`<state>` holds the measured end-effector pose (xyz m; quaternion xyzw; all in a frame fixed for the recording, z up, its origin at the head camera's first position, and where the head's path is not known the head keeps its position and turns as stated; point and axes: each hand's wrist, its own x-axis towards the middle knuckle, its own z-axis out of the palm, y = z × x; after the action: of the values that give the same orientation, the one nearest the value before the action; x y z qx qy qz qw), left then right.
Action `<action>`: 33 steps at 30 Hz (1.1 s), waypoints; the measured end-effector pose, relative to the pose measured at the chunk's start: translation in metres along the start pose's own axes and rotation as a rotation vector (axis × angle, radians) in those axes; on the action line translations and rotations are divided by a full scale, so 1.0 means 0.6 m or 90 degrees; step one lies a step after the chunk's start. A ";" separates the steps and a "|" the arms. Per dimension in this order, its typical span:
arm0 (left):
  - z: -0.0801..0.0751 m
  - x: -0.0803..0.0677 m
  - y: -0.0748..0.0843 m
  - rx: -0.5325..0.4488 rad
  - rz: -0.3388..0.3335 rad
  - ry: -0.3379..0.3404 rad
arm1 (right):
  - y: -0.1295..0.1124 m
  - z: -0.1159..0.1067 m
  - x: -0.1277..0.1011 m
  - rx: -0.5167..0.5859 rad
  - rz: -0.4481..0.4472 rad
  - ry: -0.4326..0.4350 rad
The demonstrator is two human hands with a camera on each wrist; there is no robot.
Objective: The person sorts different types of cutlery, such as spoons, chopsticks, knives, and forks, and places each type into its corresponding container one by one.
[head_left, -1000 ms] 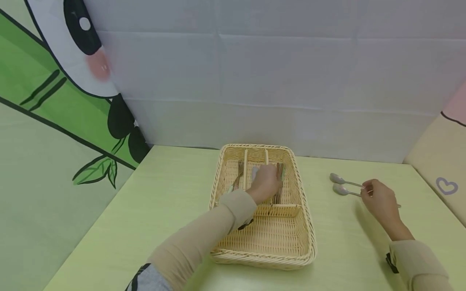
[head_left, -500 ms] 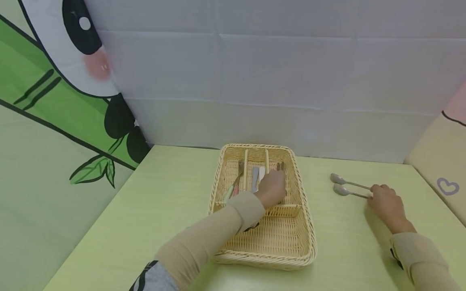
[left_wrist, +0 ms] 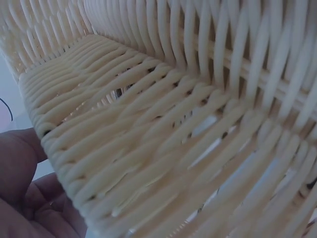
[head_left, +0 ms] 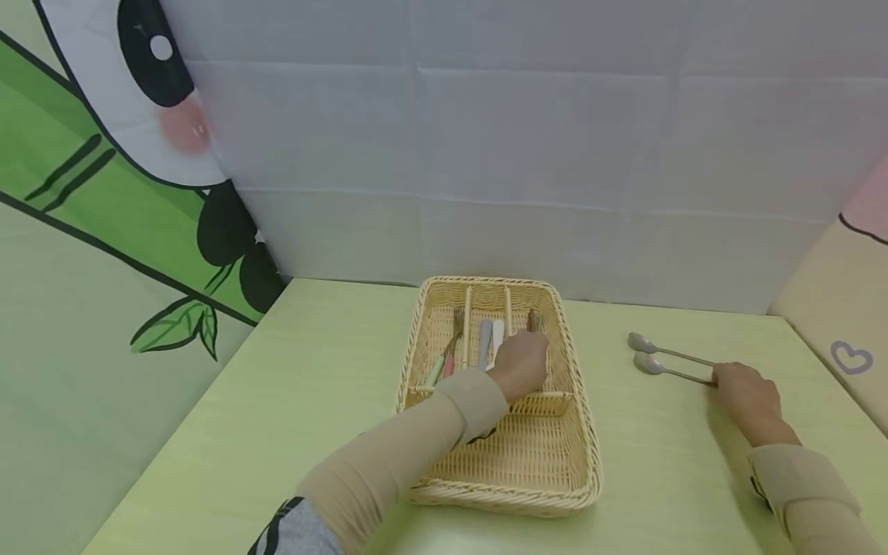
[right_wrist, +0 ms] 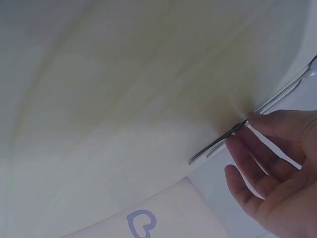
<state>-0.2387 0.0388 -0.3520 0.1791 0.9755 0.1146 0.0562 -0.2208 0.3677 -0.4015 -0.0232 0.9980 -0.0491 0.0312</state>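
Two silver spoons (head_left: 666, 358) lying flat and parallel on the green table, bowls leftward, well right of the basket (head_left: 581, 432), handle ends under the right hand (head_left: 745, 393)

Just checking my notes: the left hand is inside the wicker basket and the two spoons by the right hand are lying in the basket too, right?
Not quite. The head view shows the two spoons lying on the table, right of the wicker basket, not inside it. The left hand is in the basket, and the right hand touches their handles.
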 end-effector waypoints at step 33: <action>-0.050 -0.023 -0.050 -0.176 0.044 0.046 | 0.016 0.001 -0.010 0.102 -0.079 -0.053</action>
<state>-0.2402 0.0005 -0.3294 0.1993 0.9451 0.2557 0.0413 -0.2153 0.3775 -0.4027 -0.0843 0.9854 -0.1297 0.0715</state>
